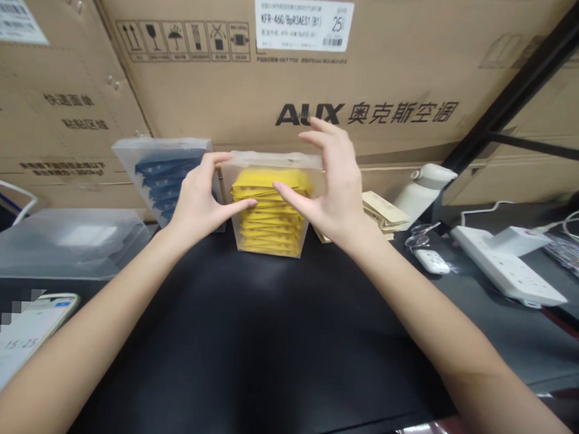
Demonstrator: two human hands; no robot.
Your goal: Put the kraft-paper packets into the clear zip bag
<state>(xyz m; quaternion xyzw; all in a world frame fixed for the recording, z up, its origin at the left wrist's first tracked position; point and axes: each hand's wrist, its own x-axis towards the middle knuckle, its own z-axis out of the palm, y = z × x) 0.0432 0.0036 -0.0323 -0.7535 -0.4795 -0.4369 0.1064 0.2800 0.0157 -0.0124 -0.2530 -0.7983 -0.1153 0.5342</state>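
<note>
A clear frosted plastic box [269, 247] stands upright at the back of the black table, filled with stacked yellow packets [270, 216]. My left hand [198, 191] grips its left side, thumb across the front and fingers at the upper left corner. On the right side, my right hand [335, 187] is open, its thumb in front of the packets and its fingers spread above the rim; whether it touches the box I cannot tell. Just left of it, a similar box [163, 146] of dark blue packets [165, 181] leans, partly hidden by my left hand.
Cardboard cartons [203, 100] form a wall behind. Frosted plastic pieces [65, 241] and a phone [33, 334] lie left on the table [247, 355]. To the right are brown paper packets [384, 211], a white bottle [421, 193], a white earbud case [433, 261] and a power strip [506, 266].
</note>
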